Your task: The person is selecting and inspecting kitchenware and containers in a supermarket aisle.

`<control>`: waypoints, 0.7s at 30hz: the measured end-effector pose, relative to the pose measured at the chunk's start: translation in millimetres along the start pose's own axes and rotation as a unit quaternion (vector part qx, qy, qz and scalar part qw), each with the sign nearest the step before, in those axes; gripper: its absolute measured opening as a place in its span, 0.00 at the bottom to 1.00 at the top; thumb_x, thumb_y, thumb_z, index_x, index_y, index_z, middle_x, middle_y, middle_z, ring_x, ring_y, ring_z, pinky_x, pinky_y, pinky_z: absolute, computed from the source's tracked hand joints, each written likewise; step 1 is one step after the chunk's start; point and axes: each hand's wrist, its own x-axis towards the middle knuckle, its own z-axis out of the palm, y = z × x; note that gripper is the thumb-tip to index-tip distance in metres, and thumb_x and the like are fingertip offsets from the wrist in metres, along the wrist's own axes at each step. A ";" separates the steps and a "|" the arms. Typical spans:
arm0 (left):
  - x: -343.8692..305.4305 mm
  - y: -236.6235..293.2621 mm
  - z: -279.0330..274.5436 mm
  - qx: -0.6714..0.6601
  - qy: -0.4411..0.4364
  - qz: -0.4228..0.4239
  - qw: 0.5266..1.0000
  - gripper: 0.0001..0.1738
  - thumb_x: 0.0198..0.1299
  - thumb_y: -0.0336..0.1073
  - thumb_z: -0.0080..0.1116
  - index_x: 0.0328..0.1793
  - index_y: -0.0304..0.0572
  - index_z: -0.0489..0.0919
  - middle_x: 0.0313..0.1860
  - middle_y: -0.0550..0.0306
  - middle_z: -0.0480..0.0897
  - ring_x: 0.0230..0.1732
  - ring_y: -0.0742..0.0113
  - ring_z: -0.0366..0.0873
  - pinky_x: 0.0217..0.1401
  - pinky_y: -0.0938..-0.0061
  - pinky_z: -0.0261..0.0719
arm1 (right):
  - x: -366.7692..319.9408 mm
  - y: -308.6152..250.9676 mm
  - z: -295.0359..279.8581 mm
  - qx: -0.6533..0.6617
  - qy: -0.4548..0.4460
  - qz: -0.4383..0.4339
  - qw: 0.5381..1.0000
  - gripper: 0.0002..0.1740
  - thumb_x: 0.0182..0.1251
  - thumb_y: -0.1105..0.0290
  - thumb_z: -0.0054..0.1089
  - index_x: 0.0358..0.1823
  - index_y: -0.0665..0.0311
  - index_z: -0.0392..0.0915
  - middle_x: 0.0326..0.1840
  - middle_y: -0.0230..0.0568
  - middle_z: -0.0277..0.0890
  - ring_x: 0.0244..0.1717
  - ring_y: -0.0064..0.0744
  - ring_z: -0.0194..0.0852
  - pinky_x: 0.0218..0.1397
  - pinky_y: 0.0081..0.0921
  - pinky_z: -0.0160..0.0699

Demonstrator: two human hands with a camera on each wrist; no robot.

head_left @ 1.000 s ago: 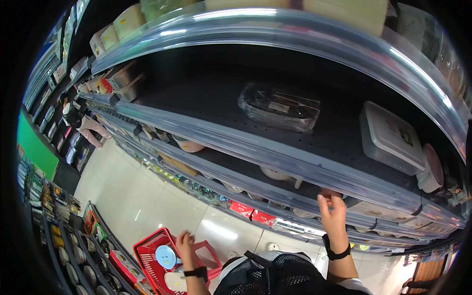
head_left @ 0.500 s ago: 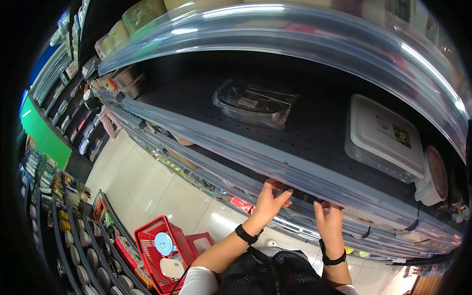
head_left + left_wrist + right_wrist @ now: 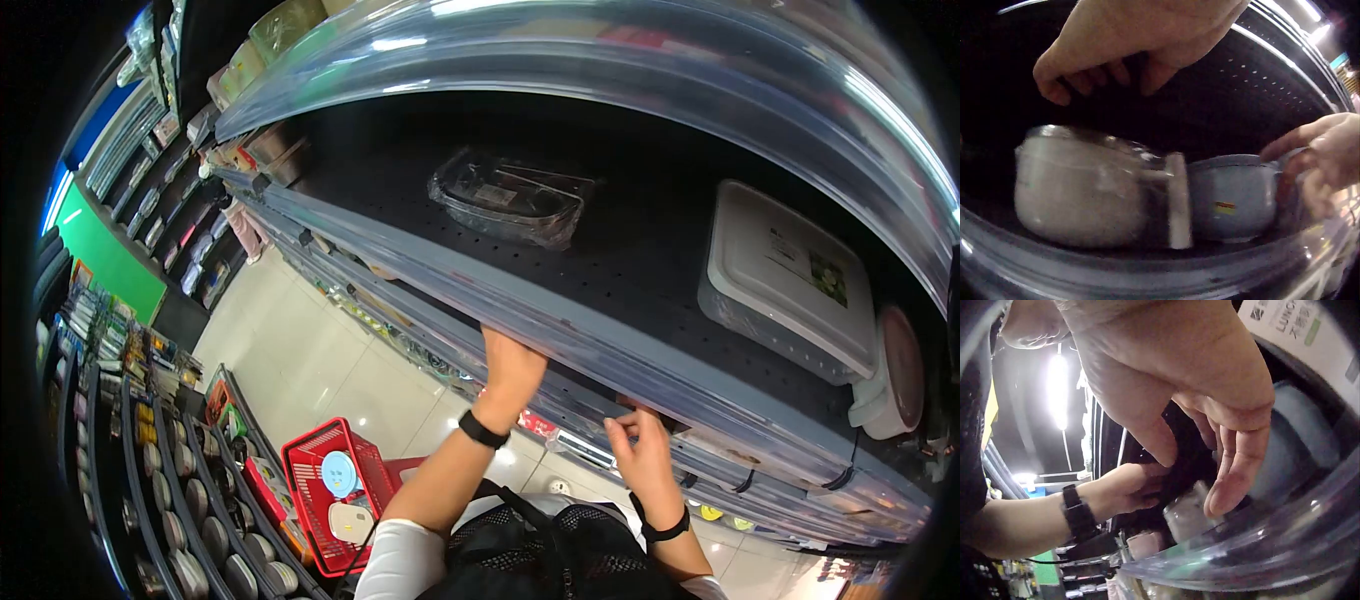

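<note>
In the left wrist view, my left hand [image 3: 1141,44] hangs over a plastic-wrapped white pot [image 3: 1079,190] with a white handle, fingers loosely bent and holding nothing. Beside the handle sits a light blue bowl [image 3: 1235,197] with a small label. My right hand [image 3: 1329,159] is at its right edge; whether it touches is unclear. The right wrist view has my right hand [image 3: 1179,375] with thumb and fingers apart, near the blue bowl [image 3: 1291,444]. From the head, my left hand [image 3: 512,365] reaches under the upper shelf, its fingers hidden, left of my right hand [image 3: 645,455].
On the shelf above lie a wrapped black container [image 3: 510,200] and a white lidded box [image 3: 790,280]. Clear plastic strips edge the shelves [image 3: 560,325]. A red basket [image 3: 320,440] holding lidded containers stands on the floor at lower left. A person is far left.
My left hand has come up from beside the basket and gone in under the upper shelf. My right hand has shifted slightly left and down. The head view has moved somewhat.
</note>
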 end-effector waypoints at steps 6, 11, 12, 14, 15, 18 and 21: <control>21.0 -102.3 19.1 0.040 -0.031 -0.008 0.999 0.16 0.65 0.35 0.59 0.56 0.34 0.83 0.59 0.37 0.82 0.64 0.43 0.77 0.68 0.58 0.72 | 33.5 17.4 61.0 0.196 -0.087 0.096 0.972 0.16 0.70 0.63 0.68 0.43 0.72 0.80 0.34 0.47 0.84 0.30 0.37 0.83 0.37 0.34 0.82; 15.2 -118.2 18.1 -0.080 -0.075 -0.095 0.989 0.24 0.73 0.36 0.53 0.71 0.32 0.73 0.69 0.40 0.79 0.69 0.46 0.75 0.72 0.60 0.71 | 64.6 -2.6 81.6 0.238 -0.103 0.124 0.958 0.15 0.72 0.63 0.66 0.41 0.73 0.83 0.34 0.42 0.84 0.30 0.31 0.83 0.34 0.30 0.84; 11.2 -113.2 14.9 -0.079 -0.067 -0.097 0.990 0.24 0.73 0.36 0.53 0.71 0.32 0.73 0.69 0.40 0.79 0.69 0.46 0.75 0.72 0.60 0.71 | 68.2 -4.4 82.4 0.229 -0.096 0.134 0.959 0.16 0.72 0.66 0.65 0.50 0.74 0.78 0.37 0.45 0.84 0.32 0.31 0.84 0.35 0.29 0.85; 2.8 -98.6 9.5 -0.254 -0.035 -0.220 0.941 0.32 0.72 0.39 0.60 0.77 0.32 0.66 0.72 0.42 0.76 0.73 0.50 0.71 0.76 0.63 0.66 | 73.9 -3.4 87.0 0.219 -0.098 0.137 0.961 0.21 0.72 0.69 0.65 0.60 0.74 0.73 0.39 0.48 0.83 0.34 0.31 0.85 0.35 0.28 0.87; 2.4 -103.1 7.5 -0.268 -0.053 -0.243 0.931 0.40 0.70 0.41 0.64 0.81 0.36 0.59 0.77 0.43 0.69 0.76 0.52 0.67 0.78 0.64 0.62 | 76.5 1.1 91.9 0.223 -0.087 0.140 0.961 0.19 0.72 0.70 0.64 0.58 0.73 0.75 0.40 0.47 0.83 0.34 0.30 0.85 0.35 0.28 0.86; -1.7 -93.9 2.0 -0.375 0.000 -0.230 0.898 0.42 0.70 0.41 0.64 0.83 0.37 0.54 0.81 0.46 0.62 0.76 0.51 0.65 0.80 0.65 0.59 | 74.2 -9.2 99.0 0.253 -0.057 0.128 0.957 0.19 0.71 0.74 0.65 0.60 0.72 0.74 0.41 0.46 0.83 0.35 0.30 0.84 0.35 0.27 0.87; -4.8 -47.7 -29.2 -0.444 -0.001 -0.234 0.865 0.44 0.70 0.46 0.65 0.83 0.50 0.50 0.77 0.53 0.63 0.72 0.57 0.69 0.68 0.64 0.74 | 63.6 -24.2 100.4 0.326 -0.004 0.069 0.943 0.23 0.69 0.79 0.64 0.64 0.73 0.71 0.42 0.46 0.82 0.35 0.30 0.83 0.38 0.26 0.89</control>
